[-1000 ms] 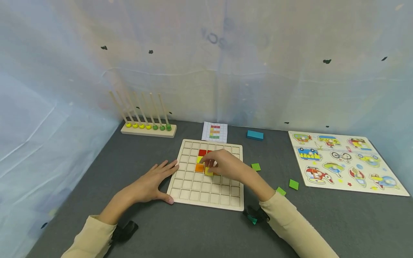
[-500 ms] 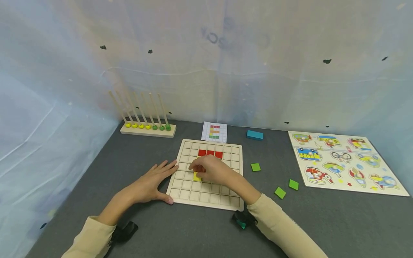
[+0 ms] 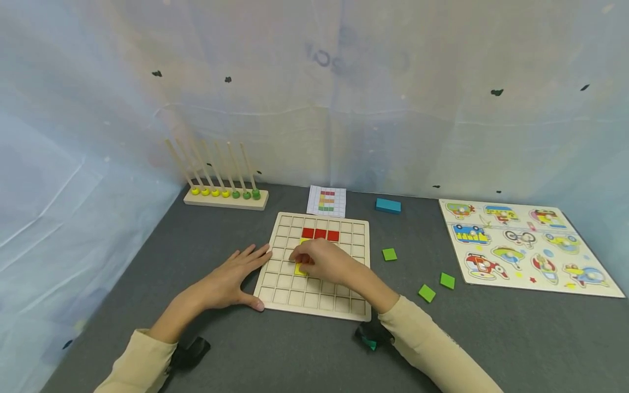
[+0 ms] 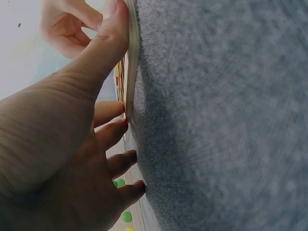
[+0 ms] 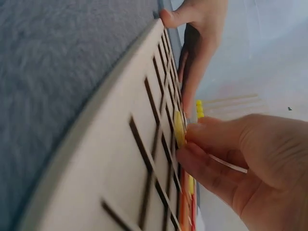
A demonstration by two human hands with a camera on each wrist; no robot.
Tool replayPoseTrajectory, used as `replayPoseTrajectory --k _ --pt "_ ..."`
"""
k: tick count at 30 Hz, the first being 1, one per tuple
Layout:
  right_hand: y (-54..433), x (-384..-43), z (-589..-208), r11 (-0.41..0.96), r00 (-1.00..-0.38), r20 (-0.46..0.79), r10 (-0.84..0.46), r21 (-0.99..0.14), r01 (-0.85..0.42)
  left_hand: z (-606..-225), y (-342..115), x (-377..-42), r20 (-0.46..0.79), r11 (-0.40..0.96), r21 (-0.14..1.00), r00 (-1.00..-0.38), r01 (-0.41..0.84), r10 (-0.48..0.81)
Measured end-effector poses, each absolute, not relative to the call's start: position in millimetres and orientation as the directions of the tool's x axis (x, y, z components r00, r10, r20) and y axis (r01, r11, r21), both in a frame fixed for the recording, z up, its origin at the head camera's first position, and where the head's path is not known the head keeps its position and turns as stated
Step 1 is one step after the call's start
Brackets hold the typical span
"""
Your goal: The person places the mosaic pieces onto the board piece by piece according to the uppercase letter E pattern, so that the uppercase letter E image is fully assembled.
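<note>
A wooden grid board [image 3: 311,300] lies on the dark table. My left hand [image 3: 228,281] rests along its left edge with fingers spread, the thumb at the near left corner. Over the board, my right hand [image 3: 326,262] pinches a yellow square tile [image 5: 179,129] between thumb and fingertips, low against the grid cells. Part of that tile shows below the hand in the head view. A row of red tiles [image 3: 320,233] sits in the grid beyond the hand, with another yellow tile [image 3: 304,240] under its left end. Orange tiles [image 5: 184,207] show in the right wrist view; the hand hides them in the head view.
Several green tiles [image 3: 389,255] lie loose right of the board. Behind it are a printed pattern card [image 3: 340,210] and a blue block [image 3: 388,206]. A peg stand with beads [image 3: 226,200] stands back left, a picture puzzle board [image 3: 461,250] far right.
My right hand has moved left and slightly nearer with the yellow tile, uncovering the red row; over the last half second it barely shifts. The left hand has stayed put.
</note>
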State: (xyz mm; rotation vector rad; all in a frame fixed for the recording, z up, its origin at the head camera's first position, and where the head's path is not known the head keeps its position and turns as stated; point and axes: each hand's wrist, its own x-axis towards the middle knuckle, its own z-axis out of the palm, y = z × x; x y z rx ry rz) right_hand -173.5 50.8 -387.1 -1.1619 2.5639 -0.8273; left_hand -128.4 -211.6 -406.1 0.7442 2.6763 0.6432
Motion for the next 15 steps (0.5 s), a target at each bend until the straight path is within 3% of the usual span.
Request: replayPoseTrajectory --k 8,15 --pt "91 -174 -374 0.512 -0.668 0.094 -0.738 -0.566 -0.646 -405 -211 -128 -0.151 0.766 0.488 -0.824 0.418 0.546" --pt "143 -181 -370 0.584 -0.757 0.082 -0.648 -0.585 -0.563 -406 -212 -128 -0.154 0.763 0.491 -0.821 0.419 0.550"
